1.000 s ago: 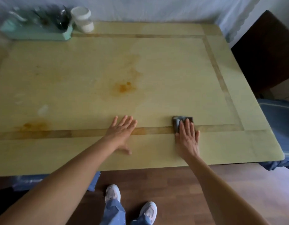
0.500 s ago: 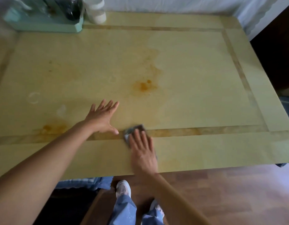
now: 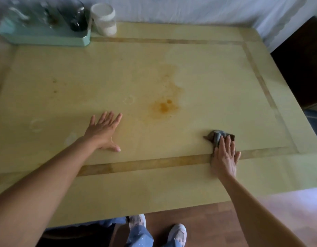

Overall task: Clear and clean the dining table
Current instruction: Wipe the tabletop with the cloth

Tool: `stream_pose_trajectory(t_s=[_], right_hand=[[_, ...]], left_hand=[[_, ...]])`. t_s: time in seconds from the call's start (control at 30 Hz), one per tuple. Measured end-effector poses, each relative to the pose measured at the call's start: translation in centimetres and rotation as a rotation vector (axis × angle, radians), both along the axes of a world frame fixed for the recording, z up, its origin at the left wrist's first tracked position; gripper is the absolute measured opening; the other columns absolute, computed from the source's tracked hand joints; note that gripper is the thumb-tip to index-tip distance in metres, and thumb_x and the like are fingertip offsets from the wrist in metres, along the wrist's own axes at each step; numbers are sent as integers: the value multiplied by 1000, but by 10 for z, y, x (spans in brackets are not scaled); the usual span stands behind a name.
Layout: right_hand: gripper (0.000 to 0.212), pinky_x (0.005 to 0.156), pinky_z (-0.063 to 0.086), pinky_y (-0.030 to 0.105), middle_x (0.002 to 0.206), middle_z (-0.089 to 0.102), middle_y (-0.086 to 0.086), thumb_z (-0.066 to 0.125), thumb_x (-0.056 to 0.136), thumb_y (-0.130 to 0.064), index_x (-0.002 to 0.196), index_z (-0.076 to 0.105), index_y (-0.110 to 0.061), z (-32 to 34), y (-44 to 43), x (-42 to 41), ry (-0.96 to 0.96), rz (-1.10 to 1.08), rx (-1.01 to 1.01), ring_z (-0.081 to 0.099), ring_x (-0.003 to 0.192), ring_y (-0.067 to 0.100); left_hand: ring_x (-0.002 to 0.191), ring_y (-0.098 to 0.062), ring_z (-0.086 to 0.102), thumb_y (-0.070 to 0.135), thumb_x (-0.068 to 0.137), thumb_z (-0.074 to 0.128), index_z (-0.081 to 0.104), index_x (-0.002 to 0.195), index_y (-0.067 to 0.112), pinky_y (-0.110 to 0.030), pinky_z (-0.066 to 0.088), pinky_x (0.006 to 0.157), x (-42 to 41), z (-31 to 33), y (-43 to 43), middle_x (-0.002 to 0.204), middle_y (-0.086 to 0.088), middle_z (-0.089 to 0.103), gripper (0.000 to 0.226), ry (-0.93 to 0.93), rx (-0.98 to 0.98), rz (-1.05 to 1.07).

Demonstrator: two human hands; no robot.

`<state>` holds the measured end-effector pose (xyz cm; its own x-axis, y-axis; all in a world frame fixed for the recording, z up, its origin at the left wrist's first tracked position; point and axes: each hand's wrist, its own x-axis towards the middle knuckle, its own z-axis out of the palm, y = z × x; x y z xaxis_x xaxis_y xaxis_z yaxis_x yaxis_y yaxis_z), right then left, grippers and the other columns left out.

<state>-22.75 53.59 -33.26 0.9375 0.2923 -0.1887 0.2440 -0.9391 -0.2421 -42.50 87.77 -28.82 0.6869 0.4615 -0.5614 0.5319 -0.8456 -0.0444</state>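
Observation:
The yellow dining table [image 3: 198,72] fills the view, with an orange stain [image 3: 163,106] near its middle and faint white ring marks to the left. My right hand [image 3: 224,155] lies flat with its fingers pressing a crumpled grey cloth [image 3: 217,137] onto the tabletop at the right, over the brown inlaid border strip. My left hand [image 3: 103,132] rests palm down on the table, fingers spread, holding nothing, left of the stain.
A mint-green tray [image 3: 47,39] with glassware stands at the far left corner, a white-lidded jar [image 3: 104,19] beside it. A pale curtain hangs behind the table. A dark chair [image 3: 300,65] stands at the right. My feet are on the wooden floor below the near edge.
My right hand has slid the cloth from beside my left hand back to the right along the border strip. My left hand has stayed flat on the table.

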Motion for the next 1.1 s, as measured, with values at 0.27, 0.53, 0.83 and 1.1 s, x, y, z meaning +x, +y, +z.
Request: stream_pose_trajectory(t_s=[0.27,0.53,0.83,1.1], right_hand=[[70,119,0,47,159,-1,1,38,89,-1,149,12,-24,5,123,-103,4,461,90,-5,146,24],[60,112,10,43,155,21,-3,35,87,-20,146,28,-25,-3,58,-177,30,824,56,18,144,19],[58,119,6,44,157,15,7,12,93,-31,147,26,-13,-7,-49,-101,3,29,-14,12,145,24],[68,112,4,39,154,24,2,50,82,-14,146,25,-19,-3,72,-168,-1,466,-7,8,143,22]], left_hand=[[145,-22,-14,64,62,71,-25,145,24,-50,-5,115,5,-6,5,158,-5,-16,134,24,9,-16],[146,-21,-13,68,65,66,-21,147,13,-51,-3,115,4,-1,7,156,-5,-22,131,75,-6,-7],[145,-20,-14,67,65,67,-22,147,14,-52,-3,115,2,-2,6,155,-4,-25,131,82,-41,-5],[146,-21,-12,64,65,70,-20,147,12,-51,-2,115,3,-2,4,156,-5,-23,131,66,-46,5]])
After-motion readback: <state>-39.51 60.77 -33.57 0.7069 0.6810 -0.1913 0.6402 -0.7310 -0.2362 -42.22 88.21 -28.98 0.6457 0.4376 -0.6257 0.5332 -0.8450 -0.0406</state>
